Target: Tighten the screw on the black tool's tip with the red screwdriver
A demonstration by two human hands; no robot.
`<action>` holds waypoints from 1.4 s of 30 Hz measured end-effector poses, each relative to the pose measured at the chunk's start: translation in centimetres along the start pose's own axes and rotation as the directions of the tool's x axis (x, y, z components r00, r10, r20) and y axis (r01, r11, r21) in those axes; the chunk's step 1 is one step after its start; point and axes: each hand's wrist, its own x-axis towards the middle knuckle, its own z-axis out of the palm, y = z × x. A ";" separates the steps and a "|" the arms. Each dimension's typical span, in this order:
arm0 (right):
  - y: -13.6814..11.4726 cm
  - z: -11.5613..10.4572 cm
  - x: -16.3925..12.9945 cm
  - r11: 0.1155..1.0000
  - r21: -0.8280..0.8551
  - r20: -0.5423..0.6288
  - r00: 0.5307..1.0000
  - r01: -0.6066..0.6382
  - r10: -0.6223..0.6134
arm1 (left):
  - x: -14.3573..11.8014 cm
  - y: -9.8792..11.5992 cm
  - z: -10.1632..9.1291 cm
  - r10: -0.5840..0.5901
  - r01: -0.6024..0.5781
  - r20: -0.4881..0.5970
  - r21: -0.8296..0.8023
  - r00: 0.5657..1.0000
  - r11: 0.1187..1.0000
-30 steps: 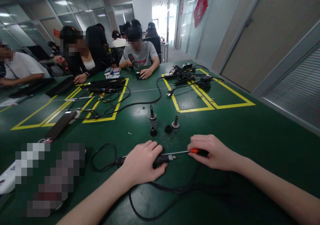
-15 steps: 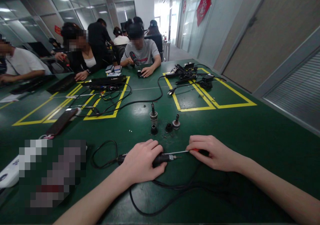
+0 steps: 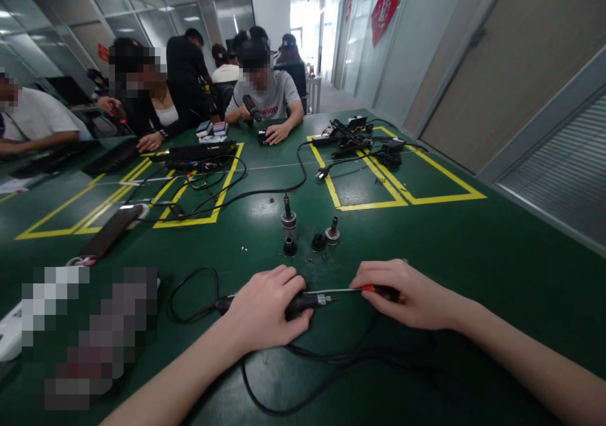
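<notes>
One cylindrical black tool (image 3: 310, 301), slim-shafted screwdriver (image 3: 369, 289), glossy green tabletop (image 3: 464, 243)

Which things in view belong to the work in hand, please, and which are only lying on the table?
In hand, judging by contact:
- corded electric screwdriver, under the left hand
- red-and-black-handled screwdriver, held by the right hand

Apparently only lying there, untouched:
- two metal shafted parts
- two black collars
- tangled adapters and cables
- power plug

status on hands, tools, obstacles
Left hand wrapped over black cylindrical corded tool. Right hand pinching orange-and-black-handled metal screwdriver. Looped black cable nearby.
</notes>
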 end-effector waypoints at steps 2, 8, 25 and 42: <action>0.1 -0.1 0.1 0.997 0.076 -0.009 1.000 -0.005 0.006 | 0.0 0.0 0.0 0.003 -0.003 -0.001 0.000 1.000 1.000; 1.1 -0.2 0.0 0.958 0.277 -0.033 0.996 -0.068 0.081 | 0.0 0.1 -0.1 -0.002 0.002 -0.007 -0.005 1.000 1.000; 0.7 0.0 -0.1 0.989 0.139 -0.033 0.998 -0.047 0.052 | 0.0 0.1 -0.2 0.009 -0.009 -0.010 -0.014 1.000 1.000; 0.3 -0.4 -0.2 0.993 0.112 -0.002 0.999 -0.040 0.041 | 0.0 0.1 0.1 -0.003 0.003 0.004 -0.031 1.000 1.000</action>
